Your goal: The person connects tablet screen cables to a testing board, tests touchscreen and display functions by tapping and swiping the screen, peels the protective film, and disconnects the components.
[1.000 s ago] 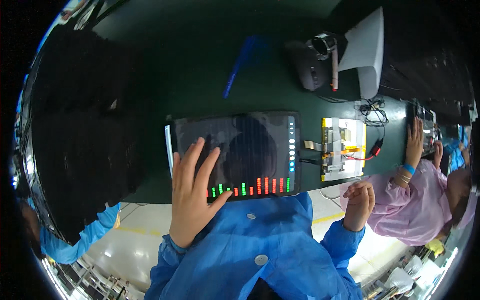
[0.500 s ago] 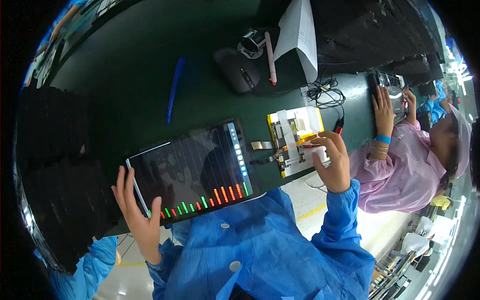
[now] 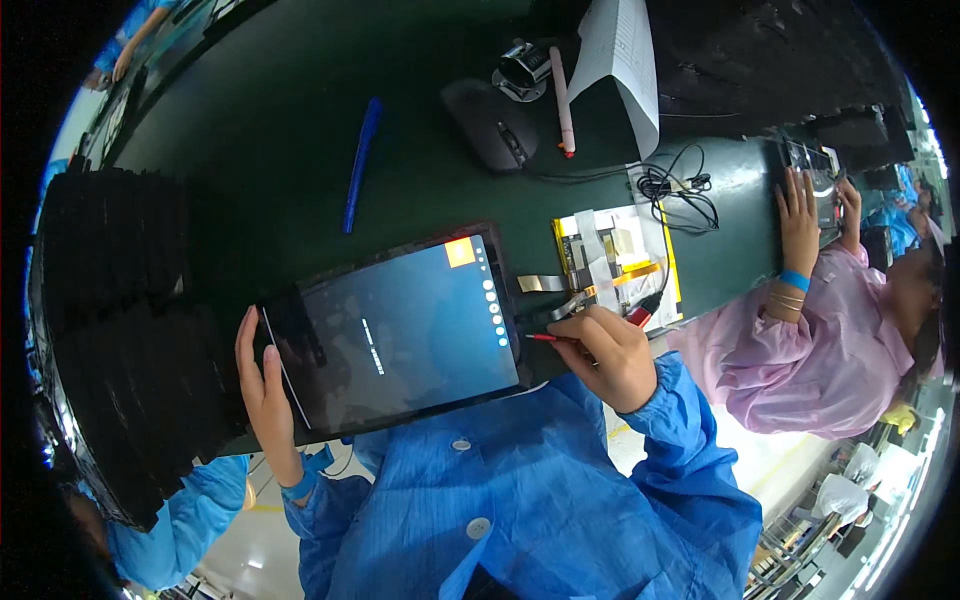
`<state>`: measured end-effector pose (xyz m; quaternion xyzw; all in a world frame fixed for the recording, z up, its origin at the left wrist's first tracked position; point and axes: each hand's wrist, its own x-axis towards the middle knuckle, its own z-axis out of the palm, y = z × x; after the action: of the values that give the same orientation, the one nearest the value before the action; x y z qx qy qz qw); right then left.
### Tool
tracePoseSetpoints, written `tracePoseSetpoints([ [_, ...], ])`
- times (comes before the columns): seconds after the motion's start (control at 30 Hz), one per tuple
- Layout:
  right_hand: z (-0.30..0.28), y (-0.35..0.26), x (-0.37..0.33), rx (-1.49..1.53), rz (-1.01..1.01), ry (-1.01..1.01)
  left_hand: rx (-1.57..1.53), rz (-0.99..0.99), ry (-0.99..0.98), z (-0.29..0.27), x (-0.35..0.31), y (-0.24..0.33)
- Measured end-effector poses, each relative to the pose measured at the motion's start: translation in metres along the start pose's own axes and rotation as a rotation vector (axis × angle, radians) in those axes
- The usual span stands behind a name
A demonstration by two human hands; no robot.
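The black-framed display panel (image 3: pixel 400 335), screen lit blue-grey, lies flat, skewed; just right, a slim red tool (image 3: pixel 543 337) points left.

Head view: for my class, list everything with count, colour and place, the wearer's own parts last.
Screen: 1, blue-lit, centre
Circuit assembly: 1, white and yellow, right of screen
Thin piece: 1, red, beside screen's right edge
Connector: 1, red, assembly's lower edge
Cable bundle: 1, black, above assembly
Mouse: 1, black, above screen
Pen: 1, blue, left of mouse
Stick: 1, pink, right of mouse
Cylinder: 1, silver, beside stick
Folded sheet: 1, white, top
Tabletop: 1, dark green, underneath
Covers: 2+, black, left and upper right
Floor: 1, pale, bottom
Co-worker: 1, pink-clad, right
Others' sleeves: 2+, blue, left edge
Smock: 1, blue, bottom
Left hand: 1, blue-cuffed, screen's left edge
Right hand: 1, blue-cuffed, pinching thin piece
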<state>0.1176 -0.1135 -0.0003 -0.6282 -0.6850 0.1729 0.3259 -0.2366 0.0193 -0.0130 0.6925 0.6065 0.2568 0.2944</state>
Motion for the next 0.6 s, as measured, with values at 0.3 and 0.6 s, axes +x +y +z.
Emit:
tracePoseSetpoints([
  [0.3,-0.002,0.008,0.006,-0.405,-0.146,0.127,-0.304,-0.096,0.021,0.014,0.002,0.019],
  [0.6,-0.01,-0.009,0.003,0.265,0.036,-0.063,0.428,0.414,-0.211,0.029,0.02,0.123],
])
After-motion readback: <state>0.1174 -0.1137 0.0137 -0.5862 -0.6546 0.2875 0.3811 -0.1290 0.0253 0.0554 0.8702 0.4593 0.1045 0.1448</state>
